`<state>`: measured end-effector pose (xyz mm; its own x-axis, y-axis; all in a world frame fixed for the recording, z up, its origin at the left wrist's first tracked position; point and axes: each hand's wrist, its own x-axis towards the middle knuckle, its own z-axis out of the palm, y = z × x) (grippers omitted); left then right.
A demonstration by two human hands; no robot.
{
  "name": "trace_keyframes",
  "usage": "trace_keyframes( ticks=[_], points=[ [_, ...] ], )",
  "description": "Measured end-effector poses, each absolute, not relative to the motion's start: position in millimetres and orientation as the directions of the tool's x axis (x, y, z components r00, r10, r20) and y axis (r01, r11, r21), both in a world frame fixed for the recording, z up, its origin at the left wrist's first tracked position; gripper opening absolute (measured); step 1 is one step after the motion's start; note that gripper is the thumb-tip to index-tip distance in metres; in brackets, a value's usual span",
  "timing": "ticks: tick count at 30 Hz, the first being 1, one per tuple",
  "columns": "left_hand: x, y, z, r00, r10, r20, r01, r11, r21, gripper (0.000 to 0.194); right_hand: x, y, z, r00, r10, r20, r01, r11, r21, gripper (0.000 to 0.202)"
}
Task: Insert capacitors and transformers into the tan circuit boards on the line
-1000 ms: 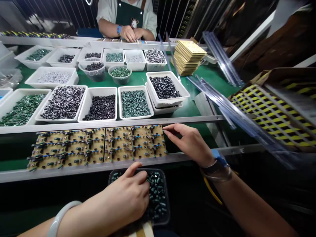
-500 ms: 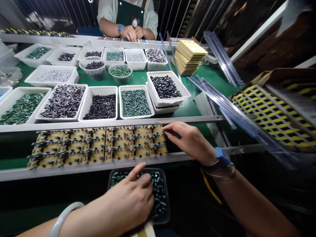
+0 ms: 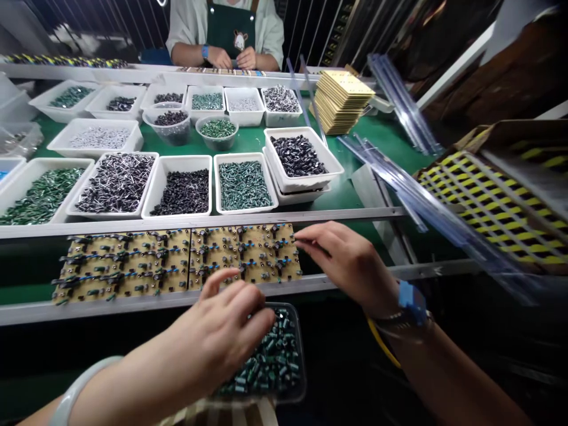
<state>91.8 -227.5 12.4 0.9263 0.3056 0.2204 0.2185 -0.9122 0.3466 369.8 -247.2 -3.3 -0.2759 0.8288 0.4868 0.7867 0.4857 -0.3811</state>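
Hovering over green components, left fingers half-curl; right fingers pinch beside the board; holds unclear.

Find circuit boards between rails, behind capacitor tub, before component trays; spot plastic tubes at right, board stack farther back.

A green tabletop stands before dark ribbed panels, possibly a wall.
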Motion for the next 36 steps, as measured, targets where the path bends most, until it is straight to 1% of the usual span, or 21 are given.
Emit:
trace_keyframes(
  ticks=[1, 2, 3, 4, 5, 6, 8, 10, 15, 20, 24, 27, 29, 32, 36],
  points=[
    [91.7, -218.8, 13.8, 0.904, 0.356, 0.236, 0.247, -0.886, 0.391, 0.028, 359.9, -254.9, -3.3, -0.315, 0.819, 0.479, 0.755, 0.522, -0.396, 0.009],
    [92.2, -209.6, 14.0, 0.879, 0.403, 0.256, 0.272, -0.863, 0.426, 0.025, 348.3, -263.0, -4.9, -0.395, 0.804, 0.444, 0.712, 0.573, -0.405, 0.006],
    [93.2, -200.4, 13.1, 0.848, 0.448, 0.285, 0.293, -0.843, 0.451, 0.021, 335.7, -271.0, -8.1, -0.504, 0.774, 0.384, 0.668, 0.631, -0.394, 0.009],
    [94.6, -191.4, 11.4, 0.814, 0.488, 0.315, 0.312, -0.824, 0.473, 0.017, 323.0, -278.2, -12.7, -0.603, 0.723, 0.337, 0.627, 0.691, -0.360, 0.019],
    [96.3, -182.9, 9.0, 0.783, 0.518, 0.344, 0.320, -0.810, 0.492, 0.013, 311.2, -284.4, -18.2, -0.661, 0.693, 0.288, 0.612, 0.720, -0.328, 0.029],
    [98.2, -175.4, 6.4, 0.759, 0.541, 0.363, 0.324, -0.797, 0.509, 0.010, 301.1, -289.2, -24.1, -0.693, 0.678, 0.244, 0.610, 0.732, -0.304, 0.032],
    [102.0, -163.8, 1.0, 0.725, 0.571, 0.386, 0.330, -0.779, 0.534, 0.007, 287.4, -294.6, -34.4, -0.720, 0.668, 0.187, 0.607, 0.738, -0.295, 0.028],
    [105.2, -157.1, -2.9, 0.710, 0.590, 0.383, 0.347, -0.767, 0.539, 0.009, 282.2, -295.7, -40.5, -0.723, 0.671, 0.164, 0.610, 0.732, -0.303, 0.019],
    [113.4, -151.3, -4.3, 0.692, 0.634, 0.345, 0.420, -0.743, 0.521, 0.008, 283.9, -294.3, -41.1, -0.708, 0.684, 0.176, 0.622, 0.722, -0.303, 0.015],
    [123.4, -144.0, -2.7, 0.707, 0.623, 0.336, 0.461, -0.766, 0.449, 0.008, 283.6, -295.2, -41.7, -0.700, 0.688, 0.191, 0.615, 0.717, -0.329, 0.015],
    [128.4, -140.5, -2.5, 0.741, 0.581, 0.338, 0.470, -0.807, 0.357, 0.013, 283.6, -295.9, -44.6, -0.690, 0.689, 0.223, 0.615, 0.720, -0.320, 0.009],
    [130.9, -139.6, -3.3, 0.763, 0.549, 0.340, 0.476, -0.834, 0.278, 0.012, 284.1, -296.2, -45.6, -0.692, 0.687, 0.222, 0.614, 0.721, -0.319, 0.007],
    [132.8, -138.9, -4.7, 0.779, 0.526, 0.341, 0.477, -0.851, 0.221, 0.012, 284.3, -296.2, -45.7, -0.696, 0.682, 0.222, 0.611, 0.726, -0.317, 0.008],
    [136.1, -137.8, -6.4, 0.790, 0.501, 0.353, 0.484, -0.863, 0.144, 0.016, 284.1, -295.9, -45.6, -0.699, 0.676, 0.234, 0.608, 0.733, -0.305, 0.011],
    [140.5, -137.3, -4.8, 0.792, 0.499, 0.353, 0.503, -0.860, 0.086, 0.021, 284.2, -295.4, -45.6, -0.695, 0.674, 0.248, 0.604, 0.736, -0.306, 0.015]
  ],
)
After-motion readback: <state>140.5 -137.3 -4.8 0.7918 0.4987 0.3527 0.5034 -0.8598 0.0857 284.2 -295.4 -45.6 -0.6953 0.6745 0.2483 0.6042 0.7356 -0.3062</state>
